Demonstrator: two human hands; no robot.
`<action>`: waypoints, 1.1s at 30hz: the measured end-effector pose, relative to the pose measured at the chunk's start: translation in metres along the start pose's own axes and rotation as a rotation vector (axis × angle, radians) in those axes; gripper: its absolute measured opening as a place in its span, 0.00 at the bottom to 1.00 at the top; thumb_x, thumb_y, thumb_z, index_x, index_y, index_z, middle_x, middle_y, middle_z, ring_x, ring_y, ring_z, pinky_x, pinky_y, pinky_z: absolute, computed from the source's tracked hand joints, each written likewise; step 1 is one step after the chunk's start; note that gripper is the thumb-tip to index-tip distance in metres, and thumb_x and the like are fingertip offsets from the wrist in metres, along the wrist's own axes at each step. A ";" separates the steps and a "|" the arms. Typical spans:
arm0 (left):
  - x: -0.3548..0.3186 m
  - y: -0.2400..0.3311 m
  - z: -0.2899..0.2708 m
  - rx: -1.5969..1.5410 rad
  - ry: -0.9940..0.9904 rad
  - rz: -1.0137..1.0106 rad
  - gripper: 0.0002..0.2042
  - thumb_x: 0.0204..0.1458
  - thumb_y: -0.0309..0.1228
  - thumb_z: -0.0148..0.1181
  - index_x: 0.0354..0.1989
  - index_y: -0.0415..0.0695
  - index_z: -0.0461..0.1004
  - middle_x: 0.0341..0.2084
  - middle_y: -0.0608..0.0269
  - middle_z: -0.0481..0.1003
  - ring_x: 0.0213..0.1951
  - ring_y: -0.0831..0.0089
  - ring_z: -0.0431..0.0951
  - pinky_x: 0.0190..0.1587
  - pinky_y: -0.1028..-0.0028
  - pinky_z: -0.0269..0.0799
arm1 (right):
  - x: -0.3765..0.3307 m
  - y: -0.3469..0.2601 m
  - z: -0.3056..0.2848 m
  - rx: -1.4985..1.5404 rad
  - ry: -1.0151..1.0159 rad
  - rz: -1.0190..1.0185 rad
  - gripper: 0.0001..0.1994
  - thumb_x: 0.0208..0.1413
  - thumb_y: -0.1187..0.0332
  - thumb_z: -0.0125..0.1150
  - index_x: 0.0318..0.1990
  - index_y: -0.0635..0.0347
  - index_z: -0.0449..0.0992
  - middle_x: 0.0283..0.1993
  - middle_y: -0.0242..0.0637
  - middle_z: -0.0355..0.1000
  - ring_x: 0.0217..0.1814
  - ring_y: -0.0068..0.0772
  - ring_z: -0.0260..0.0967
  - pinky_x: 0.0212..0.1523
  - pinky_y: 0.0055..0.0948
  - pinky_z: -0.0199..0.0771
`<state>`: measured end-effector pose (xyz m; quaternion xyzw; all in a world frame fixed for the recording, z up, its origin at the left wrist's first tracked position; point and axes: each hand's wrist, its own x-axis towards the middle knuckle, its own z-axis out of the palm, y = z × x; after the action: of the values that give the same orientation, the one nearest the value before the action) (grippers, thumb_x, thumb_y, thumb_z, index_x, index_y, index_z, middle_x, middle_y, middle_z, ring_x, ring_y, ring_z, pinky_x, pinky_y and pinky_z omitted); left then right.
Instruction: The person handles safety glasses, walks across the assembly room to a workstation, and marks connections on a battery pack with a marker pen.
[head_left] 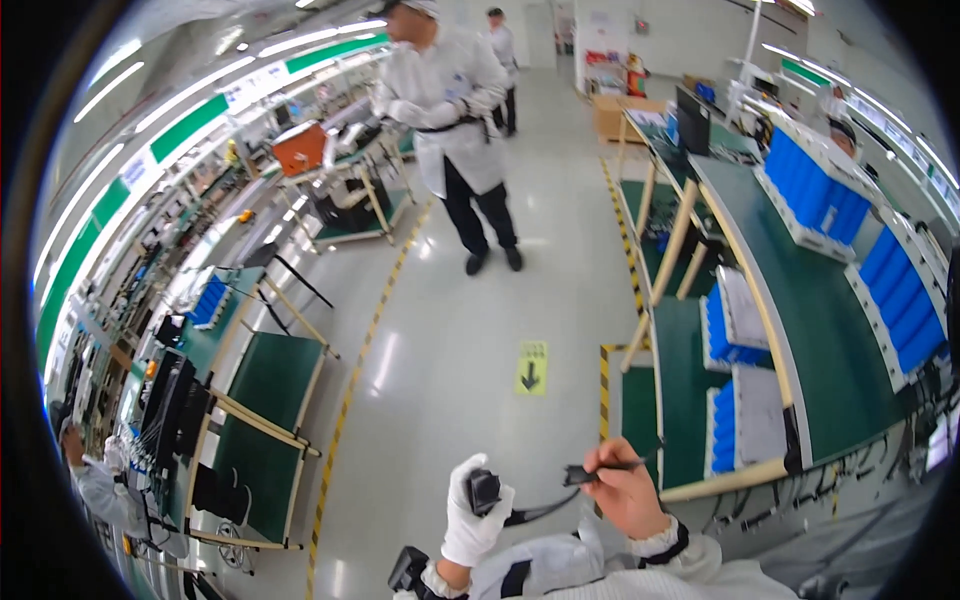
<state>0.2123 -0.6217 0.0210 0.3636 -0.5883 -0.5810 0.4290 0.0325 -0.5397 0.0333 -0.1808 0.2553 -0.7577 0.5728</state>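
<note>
My left hand (473, 515), in a white glove, is closed around a small black block-shaped device (483, 490); its exact kind does not show. My bare right hand (626, 490) pinches a black cable plug (577, 475) between thumb and fingers, with its tip toward the left hand. A dark cable (543, 511) hangs in a curve between the two hands. The device and the plug are apart. On my left wrist sits another black box-shaped unit (408, 568).
At right, a green-topped workbench (745, 240) carries blue battery-like packs (815, 185), with more on its lower shelf. A person in a white coat (445, 105) stands ahead in the aisle. Green shelved carts (270, 400) line the left. Striped tape (350, 400) edges the grey floor.
</note>
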 end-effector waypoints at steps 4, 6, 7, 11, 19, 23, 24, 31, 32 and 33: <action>0.007 0.008 0.013 0.109 -0.116 0.212 0.19 0.38 0.18 0.58 0.40 0.42 0.61 0.28 0.64 0.64 0.28 0.79 0.68 0.35 0.78 0.66 | -0.002 -0.012 0.025 -0.036 -0.006 -0.057 0.08 0.46 0.77 0.48 0.34 0.60 0.60 0.38 0.39 0.60 0.32 0.30 0.63 0.33 0.25 0.66; 0.004 0.014 0.019 0.087 -0.155 0.213 0.19 0.37 0.18 0.59 0.38 0.42 0.61 0.28 0.64 0.64 0.28 0.79 0.68 0.34 0.78 0.66 | -0.010 -0.015 0.025 0.011 -0.070 0.020 0.07 0.47 0.76 0.50 0.34 0.61 0.60 0.39 0.42 0.59 0.30 0.30 0.64 0.32 0.25 0.66; 0.002 0.015 0.021 0.075 -0.177 0.230 0.19 0.36 0.17 0.59 0.37 0.43 0.61 0.28 0.63 0.64 0.28 0.78 0.69 0.34 0.78 0.66 | -0.013 -0.015 0.025 0.009 -0.055 0.019 0.07 0.47 0.76 0.50 0.34 0.61 0.60 0.39 0.42 0.59 0.30 0.30 0.64 0.32 0.25 0.66; -0.007 0.013 0.026 0.059 -0.162 0.245 0.19 0.35 0.17 0.60 0.36 0.44 0.61 0.29 0.63 0.64 0.29 0.74 0.69 0.34 0.76 0.66 | -0.027 -0.012 0.029 -0.002 -0.084 0.048 0.07 0.49 0.75 0.50 0.34 0.61 0.60 0.39 0.44 0.59 0.30 0.32 0.66 0.32 0.25 0.67; -0.017 0.017 0.025 0.141 -0.207 0.336 0.18 0.35 0.14 0.56 0.36 0.45 0.62 0.29 0.61 0.65 0.31 0.68 0.69 0.34 0.73 0.66 | -0.043 -0.001 0.030 -0.028 -0.200 0.045 0.07 0.50 0.74 0.52 0.35 0.60 0.60 0.42 0.42 0.58 0.32 0.32 0.66 0.33 0.26 0.67; -0.023 0.016 0.024 0.110 -0.206 0.300 0.18 0.36 0.14 0.56 0.36 0.45 0.62 0.29 0.61 0.66 0.31 0.69 0.69 0.34 0.74 0.66 | -0.048 0.003 0.034 -0.056 -0.194 0.001 0.08 0.50 0.73 0.53 0.35 0.59 0.61 0.42 0.42 0.58 0.33 0.32 0.65 0.33 0.26 0.66; -0.024 0.015 0.024 0.110 -0.215 0.283 0.18 0.36 0.14 0.57 0.36 0.45 0.62 0.29 0.61 0.66 0.30 0.69 0.69 0.34 0.73 0.66 | -0.049 0.004 0.033 -0.059 -0.191 0.005 0.08 0.50 0.73 0.53 0.35 0.59 0.61 0.42 0.42 0.58 0.33 0.32 0.65 0.33 0.26 0.66; -0.031 0.013 0.023 0.051 -0.237 0.232 0.18 0.37 0.15 0.57 0.36 0.44 0.61 0.28 0.60 0.66 0.28 0.70 0.70 0.31 0.74 0.66 | -0.056 0.009 0.037 -0.109 -0.176 -0.052 0.07 0.50 0.73 0.52 0.35 0.59 0.61 0.42 0.42 0.58 0.33 0.33 0.65 0.33 0.27 0.66; -0.032 0.015 0.023 0.064 -0.245 0.235 0.19 0.36 0.15 0.58 0.37 0.44 0.61 0.27 0.60 0.66 0.27 0.71 0.70 0.30 0.74 0.66 | -0.057 0.010 0.037 -0.123 -0.169 -0.057 0.07 0.50 0.73 0.52 0.35 0.59 0.61 0.42 0.42 0.58 0.33 0.33 0.65 0.33 0.27 0.66; -0.032 0.017 0.024 0.077 -0.254 0.238 0.20 0.36 0.14 0.58 0.37 0.44 0.60 0.27 0.61 0.65 0.26 0.72 0.70 0.29 0.75 0.66 | -0.058 0.009 0.038 -0.124 -0.165 -0.058 0.07 0.50 0.73 0.52 0.35 0.59 0.61 0.42 0.42 0.58 0.33 0.33 0.65 0.33 0.27 0.66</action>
<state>0.2034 -0.5823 0.0361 0.2313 -0.6986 -0.5446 0.4025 0.0775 -0.4932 0.0595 -0.2847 0.2483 -0.7393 0.5574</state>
